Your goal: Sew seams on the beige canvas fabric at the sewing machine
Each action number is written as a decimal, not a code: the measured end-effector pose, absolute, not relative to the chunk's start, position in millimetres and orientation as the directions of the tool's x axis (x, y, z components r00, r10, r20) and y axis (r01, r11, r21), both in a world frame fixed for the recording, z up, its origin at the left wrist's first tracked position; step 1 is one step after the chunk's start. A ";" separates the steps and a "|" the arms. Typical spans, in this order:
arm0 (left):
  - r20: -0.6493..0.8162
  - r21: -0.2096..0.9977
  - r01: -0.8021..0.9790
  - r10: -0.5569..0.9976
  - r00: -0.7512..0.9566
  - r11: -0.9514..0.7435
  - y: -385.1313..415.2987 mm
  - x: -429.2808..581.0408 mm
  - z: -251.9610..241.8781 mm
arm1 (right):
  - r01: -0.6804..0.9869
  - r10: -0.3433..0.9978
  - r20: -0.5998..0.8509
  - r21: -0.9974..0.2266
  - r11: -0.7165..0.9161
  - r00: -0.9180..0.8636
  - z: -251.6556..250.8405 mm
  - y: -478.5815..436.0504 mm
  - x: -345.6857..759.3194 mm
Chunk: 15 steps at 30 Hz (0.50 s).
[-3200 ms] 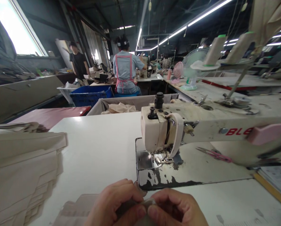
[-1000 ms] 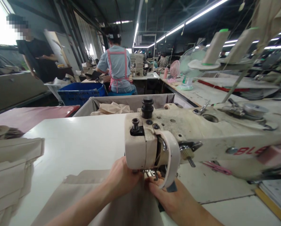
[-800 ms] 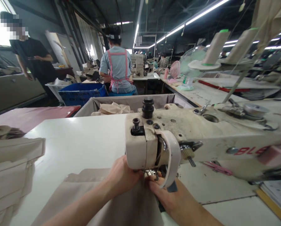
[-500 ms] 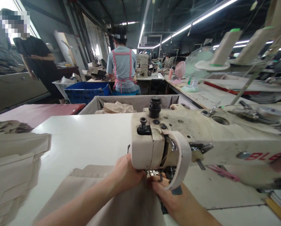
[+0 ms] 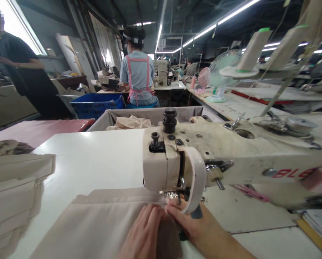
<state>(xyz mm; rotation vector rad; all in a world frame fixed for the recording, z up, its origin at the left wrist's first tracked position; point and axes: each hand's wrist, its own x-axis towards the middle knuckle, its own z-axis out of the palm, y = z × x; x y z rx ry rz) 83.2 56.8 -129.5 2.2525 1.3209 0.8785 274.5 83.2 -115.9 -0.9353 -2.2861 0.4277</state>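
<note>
The right hand (image 5: 192, 221) pinches the edge of the beige fabric (image 5: 96, 223) just before the presser foot (image 5: 171, 195); the left hand (image 5: 144, 230) lies over it, fingers together, its thumb hidden, so I cannot tell whether it pinches. The fabric's far edge runs left to right, ending at the foot; its near end leaves view. The sewing machine's head (image 5: 161, 169) and white guard (image 5: 200, 180) overhang the right fingertips. Stacked panels (image 5: 12, 201) lie left.
</note>
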 end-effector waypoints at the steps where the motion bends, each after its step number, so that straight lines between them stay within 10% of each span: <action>1: 0.273 0.638 0.621 0.888 0.371 -0.456 49.0 83.4 -133.0 | 0.517 0.737 0.411 -0.530 0.672 -0.537 -116.4 83.0 275.3; 5: 0.140 0.742 0.587 0.931 0.337 -0.324 42.8 80.5 -131.4 | 0.503 0.835 0.317 -0.683 0.530 -0.450 -119.6 72.7 279.9; 9: 0.113 0.778 0.550 0.928 0.355 -0.305 50.6 76.5 -123.6 | 0.153 0.952 -0.048 -0.988 -0.002 -0.301 -128.7 40.6 278.5; 15: 0.152 0.785 0.500 0.896 0.418 -0.366 48.7 79.2 -119.5 | -0.273 0.882 -0.327 -0.863 -0.425 -0.339 -131.6 9.1 260.5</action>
